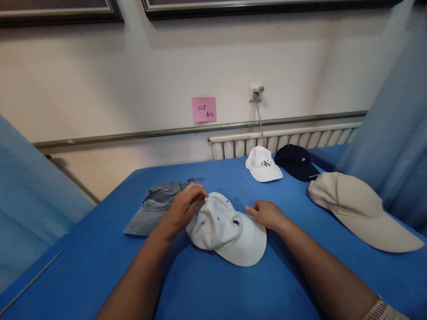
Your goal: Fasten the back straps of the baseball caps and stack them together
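Observation:
A pale, off-white baseball cap (215,222) with a small dark blue emblem rests on the blue-covered table, its brim towards the lower right. The fingers of my left hand (187,204) are closed on the cap's crown at the upper left. Beside the far edge of the brim is my right hand (267,214), its thumb stretched out to the left and apart from the fingers. Its other fingers are partly hidden, and whether they touch the brim is unclear. Just left of my left hand lies a faded grey cap (150,211) with a strap behind it.
Farther back are a white cap (262,164) with black letters and a black cap (295,161). A large beige long-brimmed cap (356,206) lies at the right. The blue table (207,289) meets a wall with a radiator (240,147). Blue curtains (393,133) hang at both sides.

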Demonstrator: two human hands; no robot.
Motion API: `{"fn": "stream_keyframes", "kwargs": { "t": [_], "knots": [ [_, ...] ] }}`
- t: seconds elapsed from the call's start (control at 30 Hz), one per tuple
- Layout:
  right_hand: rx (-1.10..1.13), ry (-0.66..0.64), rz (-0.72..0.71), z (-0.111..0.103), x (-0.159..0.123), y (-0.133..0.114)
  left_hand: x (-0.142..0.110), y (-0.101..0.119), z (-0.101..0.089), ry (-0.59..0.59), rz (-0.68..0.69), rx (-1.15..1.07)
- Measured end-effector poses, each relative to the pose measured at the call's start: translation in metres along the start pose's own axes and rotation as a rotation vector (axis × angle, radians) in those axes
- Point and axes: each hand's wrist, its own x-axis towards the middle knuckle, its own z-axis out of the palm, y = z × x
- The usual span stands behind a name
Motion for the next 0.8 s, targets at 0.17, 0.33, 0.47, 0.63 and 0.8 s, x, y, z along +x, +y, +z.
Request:
{"fn": "stream_keyframes", "kwargs": {
  "t": [0.17,0.33,0.47,0.63,0.8],
  "knots": [
    [0.114,-0.013,0.094,-0.003,-0.031,0.012,0.001,-0.007,-0.002,0.029,-0.086,0.019],
    [0.355,-0.026,0.074,0.010,-0.057,0.020,-0.007,-0.005,-0.004,0.058,-0.239,0.050],
    [0.473,-0.012,0.003,0.019,-0.062,0.023,-0.005,0.005,0.004,-0.016,-0.296,0.050],
    [0.667,-0.058,0.036,0.021,-0.058,0.022,0.006,0.017,0.016,-0.089,-0.313,0.083],
    [0.859,-0.069,0.049,0.021,-0.055,0.020,0.014,0.025,0.019,-0.106,-0.363,0.161]
  ]
}}
